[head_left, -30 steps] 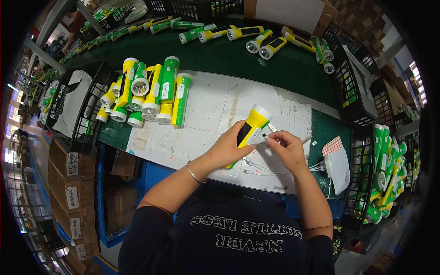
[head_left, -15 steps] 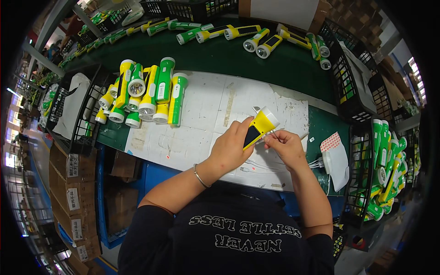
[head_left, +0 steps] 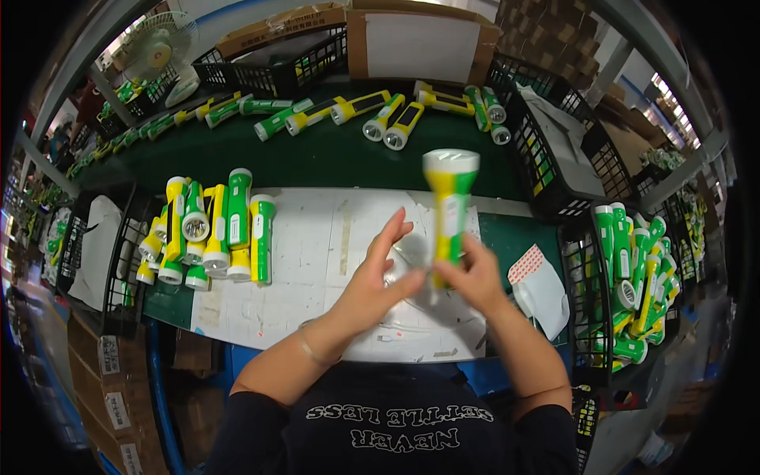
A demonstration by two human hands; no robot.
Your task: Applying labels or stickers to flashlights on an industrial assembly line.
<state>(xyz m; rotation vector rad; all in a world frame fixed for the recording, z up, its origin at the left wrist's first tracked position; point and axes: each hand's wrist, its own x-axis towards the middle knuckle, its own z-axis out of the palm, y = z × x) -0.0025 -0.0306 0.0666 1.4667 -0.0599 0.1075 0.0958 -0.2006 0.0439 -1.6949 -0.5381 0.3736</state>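
A yellow-and-green flashlight (head_left: pixel 452 206) with a white head stands upright above the table, slightly blurred. My right hand (head_left: pixel 473 277) is closed round its lower end. Beside it, my left hand (head_left: pixel 376 277) has its fingers stretched out and apart, the thumb near the flashlight's bottom, and nothing is in its palm. Below the hands, a white cable (head_left: pixel 396 336) with a plug lies on the white board (head_left: pixel 305 293). A pile of similar flashlights (head_left: pixel 215 245) rests on the board's left part.
A row of flashlights (head_left: pixel 348 111) runs along the far side of the green table (head_left: pixel 317 162). Black baskets (head_left: pixel 546 158) stand at the back right; another basket (head_left: pixel 590 317) at right sits by heaped flashlights (head_left: pixel 633 269). A white sheet with a red-patterned flap (head_left: pixel 542 297) lies right of the board.
The flashlight has been turned upright and raised, and it passed from my left hand into my right. My left hand has let go and opened. The view has shifted too.
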